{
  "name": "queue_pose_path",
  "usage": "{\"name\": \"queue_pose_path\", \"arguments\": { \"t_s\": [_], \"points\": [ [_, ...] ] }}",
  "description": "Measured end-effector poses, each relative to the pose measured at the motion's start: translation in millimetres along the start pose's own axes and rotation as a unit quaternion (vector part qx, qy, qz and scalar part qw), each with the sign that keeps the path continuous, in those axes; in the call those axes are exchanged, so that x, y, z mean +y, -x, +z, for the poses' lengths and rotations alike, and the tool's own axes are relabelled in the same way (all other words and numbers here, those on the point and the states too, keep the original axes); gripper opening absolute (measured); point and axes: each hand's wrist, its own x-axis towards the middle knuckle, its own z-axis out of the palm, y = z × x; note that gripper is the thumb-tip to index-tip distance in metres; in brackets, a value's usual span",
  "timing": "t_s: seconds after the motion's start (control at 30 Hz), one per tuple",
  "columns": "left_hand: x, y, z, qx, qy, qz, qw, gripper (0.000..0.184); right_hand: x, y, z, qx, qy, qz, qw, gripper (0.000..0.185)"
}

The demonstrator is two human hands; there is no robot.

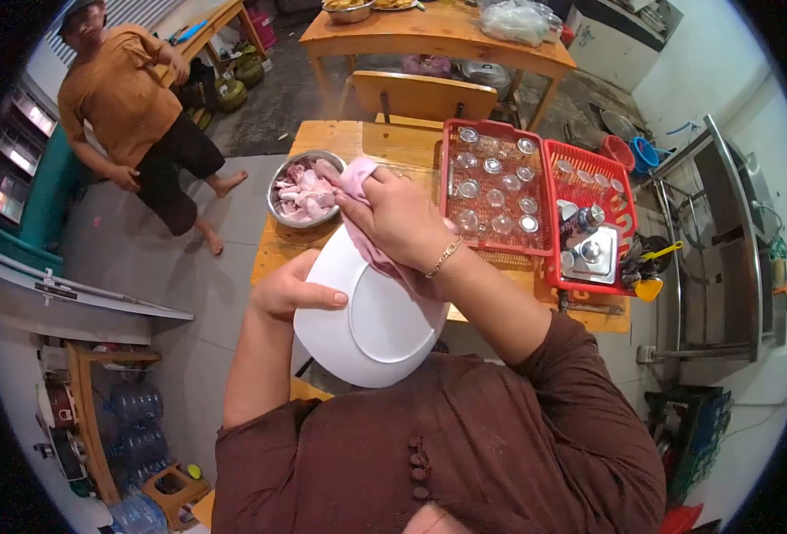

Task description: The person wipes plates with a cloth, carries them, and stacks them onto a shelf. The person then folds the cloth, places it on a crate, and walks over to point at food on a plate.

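Tilted in front of my chest is a white plate (389,316), its underside with a raised ring facing me. My left hand (294,289) grips its left edge, thumb laid over the underside. A pink cloth (358,176) is bunched under my right hand (400,220), pressed to the plate's upper part; the fingertips are partly hidden in the cloth. Just beyond the plate, a metal bowl (275,206) of raw chicken pieces (304,191) stands on the wooden table (393,142).
Right of my hands, a red tray (447,173) holds several upturned glasses. Beside it, a red basket (627,233) contains glasses and metal containers. A wooden chair (424,93) and second table (438,28) stand beyond. A person in an orange shirt (117,89) stands at left.
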Motion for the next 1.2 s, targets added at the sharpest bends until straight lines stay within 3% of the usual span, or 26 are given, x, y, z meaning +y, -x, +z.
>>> {"name": "queue_pose_path", "arguments": {
  "t_s": [0.1, 0.13, 0.17, 0.23, 0.37, 0.43, 0.47, 0.5, 0.53, 0.57, 0.6, 0.63, 0.7, 0.73, 0.8, 0.87, 0.93, 0.97, 1.0, 1.03, 1.1, 1.2],
  "points": [
    [-6.6, 2.6, 13.5, 0.052, 0.0, 0.017, 0.999, 0.053, 12.0, 4.8, -25.7, -0.094, -0.062, 0.061, 0.992, 0.042],
    [-8.6, 3.4, 18.1, 0.088, 0.027, 0.045, 0.995, 0.052, 26.2, 7.6, -30.8, -0.153, -0.164, 0.129, 0.966, 0.041],
    [-11.7, 4.0, 19.8, 0.088, 0.028, 0.046, 0.995, 0.052, 37.1, 12.8, -33.5, -0.185, -0.133, 0.206, 0.952, 0.04],
    [-19.0, 3.0, 21.0, 0.126, 0.05, 0.063, 0.989, 0.051, 72.1, 42.5, -28.5, -0.098, -0.135, 0.181, 0.969, 0.037],
    [-35.9, -2.3, 21.4, 0.175, 0.126, 0.116, 0.97, 0.046, 84.5, 98.0, -44.6, -0.078, -0.104, 0.237, 0.963, 0.03],
    [-51.0, -11.9, 19.1, 0.231, 0.156, 0.137, 0.95, 0.042, 82.8, 113.3, -43.0, -0.068, -0.057, 0.126, 0.988, 0.024],
    [-57.2, -20.9, 21.8, 0.225, 0.171, 0.144, 0.948, 0.038, 82.9, 113.6, -41.6, -0.009, -0.045, 0.07, 0.997, 0.02],
    [-59.9, -31.6, 33.0, 0.219, 0.172, 0.14, 0.95, 0.038, 73.1, 104.6, -39.6, 0.048, -0.092, 0.095, 0.99, 0.019],
    [-61.0, -43.7, 46.9, 0.244, 0.171, 0.154, 0.942, 0.041, 52.1, 94.4, -41.0, 0.027, -0.281, 0.208, 0.936, 0.016],
    [-63.4, -54.1, 58.8, 0.269, 0.169, 0.167, 0.933, 0.044, 43.4, 93.1, -40.0, -0.009, -0.068, 0.066, 0.995, 0.013],
    [-72.0, -63.3, 63.9, 0.287, 0.178, 0.161, 0.927, 0.043, 20.3, 95.8, -42.1, -0.086, 0.043, -0.019, 0.995, 0.013],
    [-74.8, -72.9, 68.1, 0.254, 0.22, 0.21, 0.918, 0.042, 8.6, 103.9, -39.6, -0.062, -0.008, -0.094, 0.994, 0.016],
    [-71.0, -72.3, 58.2, 0.265, 0.199, 0.214, 0.919, 0.041, 3.9, 112.4, -43.5, 0.041, 0.011, -0.179, 0.983, 0.017],
    [-68.8, -69.0, 59.9, 0.265, 0.199, 0.21, 0.92, 0.041, 9.1, 115.7, -48.7, 0.041, 0.01, -0.175, 0.984, 0.017],
    [-60.9, -58.7, 67.3, 0.286, 0.213, 0.19, 0.915, 0.041, 31.8, 121.1, -68.2, 0.065, 0.177, -0.104, 0.977, 0.016],
    [-60.2, -42.8, 59.8, 0.245, 0.189, 0.17, 0.936, 0.043, 66.2, 121.3, -75.8, -0.004, 0.198, 0.081, 0.977, 0.016],
    [-61.2, -32.8, 56.9, 0.181, 0.155, 0.15, 0.959, 0.047, 114.9, 122.0, -85.8, 0.053, 0.021, 0.21, 0.976, 0.029],
    [-64.4, -32.5, 58.9, 0.183, 0.155, 0.149, 0.959, 0.047, 130.7, 116.5, -83.4, 0.085, -0.256, 0.3, 0.915, 0.044],
    [-69.8, -34.6, 60.9, 0.171, 0.164, 0.148, 0.96, 0.048, 135.7, 118.0, -106.1, -0.041, -0.236, 0.344, 0.908, 0.051],
    [-75.8, -36.9, 61.9, 0.16, 0.174, 0.149, 0.96, 0.049, 144.7, 122.9, -109.5, -0.072, -0.428, 0.39, 0.812, 0.05],
    [-87.5, -47.4, 57.9, 0.097, 0.186, 0.115, 0.971, 0.05, 127.2, 136.3, -120.1, 0.006, -0.602, 0.397, 0.693, 0.048],
    [-110.7, -75.8, 60.6, 0.14, 0.134, 0.09, 0.977, 0.045, 117.7, 152.5, -159.2, -0.094, -0.534, 0.339, 0.769, 0.045]
  ]
}}
